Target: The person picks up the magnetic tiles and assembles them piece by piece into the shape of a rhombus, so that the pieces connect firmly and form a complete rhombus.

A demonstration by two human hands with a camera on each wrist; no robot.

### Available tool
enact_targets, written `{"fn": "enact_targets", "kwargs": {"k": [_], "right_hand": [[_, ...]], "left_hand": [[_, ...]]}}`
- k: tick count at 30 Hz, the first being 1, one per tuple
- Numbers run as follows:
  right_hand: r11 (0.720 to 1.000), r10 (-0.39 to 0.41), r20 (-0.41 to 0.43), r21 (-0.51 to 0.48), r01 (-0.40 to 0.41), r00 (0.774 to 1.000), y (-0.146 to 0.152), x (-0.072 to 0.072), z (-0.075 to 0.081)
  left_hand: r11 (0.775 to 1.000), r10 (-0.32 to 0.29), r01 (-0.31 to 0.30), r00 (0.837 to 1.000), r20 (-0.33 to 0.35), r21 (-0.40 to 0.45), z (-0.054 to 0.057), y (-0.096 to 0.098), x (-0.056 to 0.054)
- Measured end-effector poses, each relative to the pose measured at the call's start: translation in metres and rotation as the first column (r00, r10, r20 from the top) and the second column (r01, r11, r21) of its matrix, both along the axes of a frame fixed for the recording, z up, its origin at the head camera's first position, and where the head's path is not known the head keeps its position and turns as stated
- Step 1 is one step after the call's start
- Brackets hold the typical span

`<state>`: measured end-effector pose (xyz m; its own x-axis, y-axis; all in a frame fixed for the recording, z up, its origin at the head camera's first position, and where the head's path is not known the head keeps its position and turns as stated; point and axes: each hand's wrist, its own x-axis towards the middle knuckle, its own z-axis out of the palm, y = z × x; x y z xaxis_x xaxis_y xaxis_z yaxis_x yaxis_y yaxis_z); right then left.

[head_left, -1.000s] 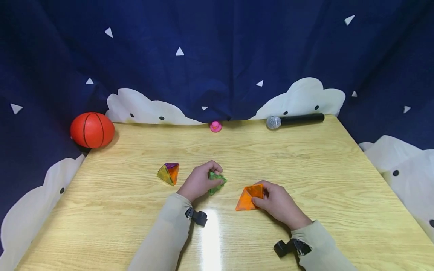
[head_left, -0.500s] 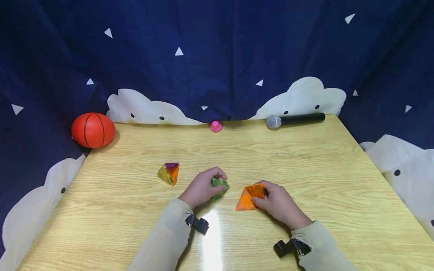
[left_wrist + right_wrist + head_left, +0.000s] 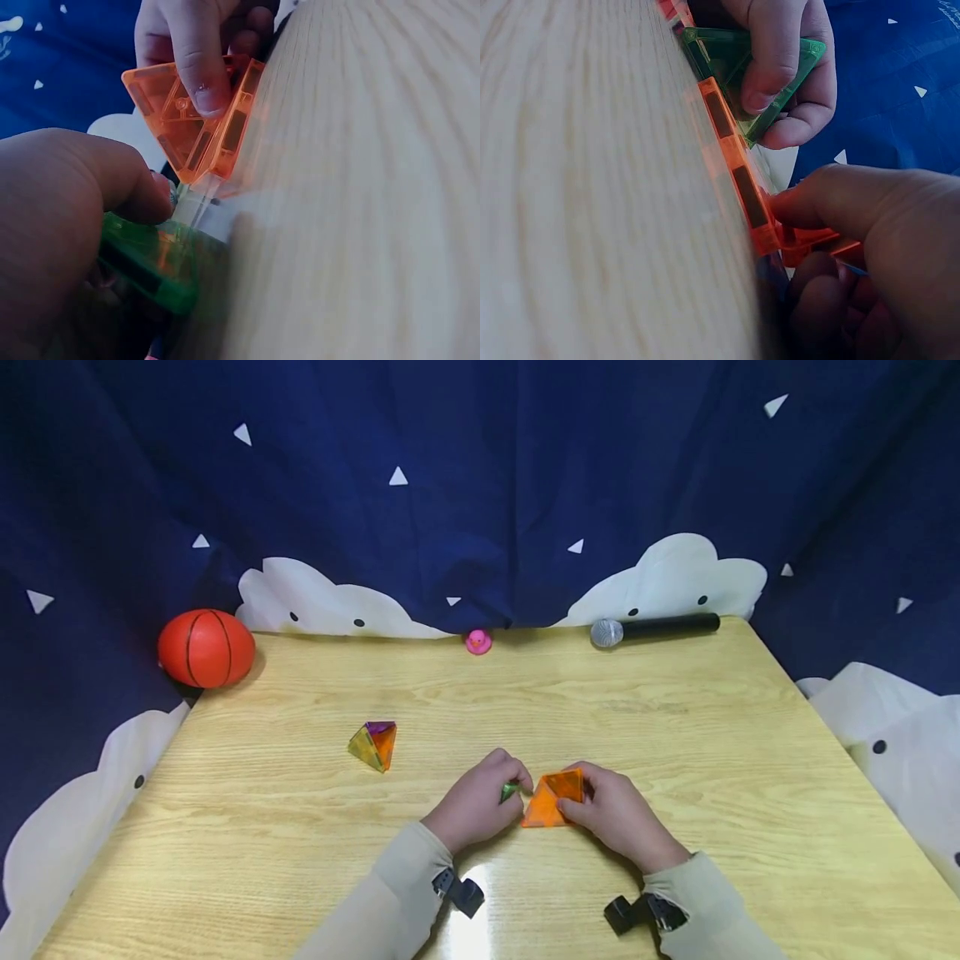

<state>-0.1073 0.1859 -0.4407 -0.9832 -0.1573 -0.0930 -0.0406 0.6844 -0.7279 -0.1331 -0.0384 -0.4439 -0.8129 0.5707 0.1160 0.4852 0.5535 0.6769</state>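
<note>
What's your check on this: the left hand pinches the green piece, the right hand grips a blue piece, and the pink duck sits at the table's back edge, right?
Not quite: the right hand grips an orange piece, not a blue one, as the head view shows. The rest stands.

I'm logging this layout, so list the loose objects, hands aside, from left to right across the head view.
Red ball → multicoloured tile piece → pink duck → visible part of the green tile → orange tiles → microphone.
</note>
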Motion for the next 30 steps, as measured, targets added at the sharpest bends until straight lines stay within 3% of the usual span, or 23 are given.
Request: {"fn": "enact_targets", "kwargs": {"k": [6, 17, 30], "right_hand": [[1.0, 0.0, -0.021, 0.002, 0.0, 1.0, -0.001, 0.001, 0.0], [0.999, -0.021, -0.052, 0.045, 0.023, 0.998, -0.002, 0.0, 0.002], [0.997, -0.056, -0.041, 0.054, 0.058, 0.998, -0.002, 0.002, 0.003]], "left_hand": [[0.999, 0.048, -0.047, 0.998, 0.047, -0.021, 0.001, -0.003, 0.002], [0.999, 0.044, -0.044, 0.998, 0.033, -0.016, 0.003, -0.001, 0.003], [0.999, 0.029, -0.029, 0.999, 0.019, 0.023, -0.004, 0.013, 0.007]]}}
